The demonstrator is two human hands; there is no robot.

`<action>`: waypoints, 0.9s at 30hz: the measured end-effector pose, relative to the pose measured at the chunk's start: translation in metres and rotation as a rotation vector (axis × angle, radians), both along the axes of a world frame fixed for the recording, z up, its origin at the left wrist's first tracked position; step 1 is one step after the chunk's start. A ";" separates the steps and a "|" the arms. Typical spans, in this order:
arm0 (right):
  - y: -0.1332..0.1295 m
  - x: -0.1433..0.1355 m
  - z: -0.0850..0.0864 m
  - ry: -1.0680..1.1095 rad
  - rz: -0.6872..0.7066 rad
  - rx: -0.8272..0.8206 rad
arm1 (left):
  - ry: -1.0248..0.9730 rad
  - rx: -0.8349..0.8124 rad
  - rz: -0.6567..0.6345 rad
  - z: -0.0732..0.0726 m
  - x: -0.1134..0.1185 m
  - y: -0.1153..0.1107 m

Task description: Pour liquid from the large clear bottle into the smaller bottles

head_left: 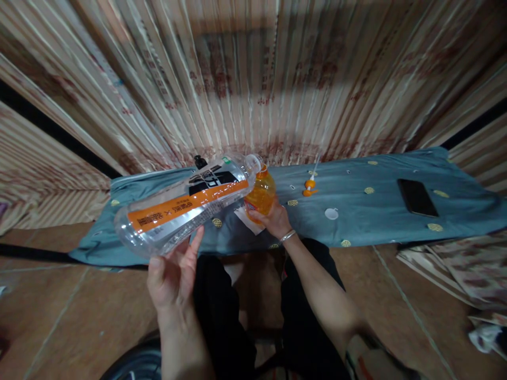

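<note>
My left hand [174, 272] grips a large clear plastic bottle [186, 203] with an orange, silver and black label from below. The bottle is tilted, its neck pointing right and meeting the mouth of a small orange bottle [262, 192]. Around that orange bottle my right hand [273, 216] is wrapped, a bracelet on its wrist. Whether liquid flows between the two mouths I cannot tell. A white paper [249, 220] lies under the orange bottle. To the right, an orange pump top [309, 186] with a clear tube lies on the cloth.
A teal patterned cloth [352, 227] covers the narrow surface before me. A dark phone [417, 197] lies at its right side. Behind the clear bottle is a small black object [200, 161]. A striped curtain [253, 79] hangs along the back edge.
</note>
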State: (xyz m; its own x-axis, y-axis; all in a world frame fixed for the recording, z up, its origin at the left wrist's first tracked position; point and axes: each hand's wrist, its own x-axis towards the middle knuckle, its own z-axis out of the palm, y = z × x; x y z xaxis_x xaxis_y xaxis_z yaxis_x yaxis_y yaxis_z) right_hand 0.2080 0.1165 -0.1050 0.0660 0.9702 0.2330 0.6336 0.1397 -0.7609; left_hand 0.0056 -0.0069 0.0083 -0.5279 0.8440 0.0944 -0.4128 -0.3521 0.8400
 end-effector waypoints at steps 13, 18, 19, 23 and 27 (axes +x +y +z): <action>-0.002 0.001 0.006 0.018 0.008 -0.032 | 0.011 0.000 -0.006 0.000 0.000 0.000; -0.003 0.001 0.010 0.030 0.012 -0.064 | 0.014 0.000 -0.005 -0.001 -0.001 0.000; -0.003 0.001 0.011 0.028 0.007 -0.075 | 0.013 0.000 -0.003 -0.001 0.000 0.000; -0.004 0.000 0.013 0.024 -0.007 -0.088 | 0.015 -0.001 -0.004 0.000 0.000 -0.001; -0.004 0.000 0.011 0.022 -0.014 -0.069 | 0.007 -0.001 -0.005 0.000 0.001 0.000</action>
State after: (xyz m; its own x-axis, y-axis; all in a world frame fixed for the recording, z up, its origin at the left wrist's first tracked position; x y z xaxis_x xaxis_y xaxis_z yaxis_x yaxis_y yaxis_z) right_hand 0.2076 0.1128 -0.0939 0.0840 0.9830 0.1635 0.6181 0.0773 -0.7823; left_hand 0.0064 -0.0073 0.0086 -0.5233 0.8466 0.0969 -0.4090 -0.3492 0.8431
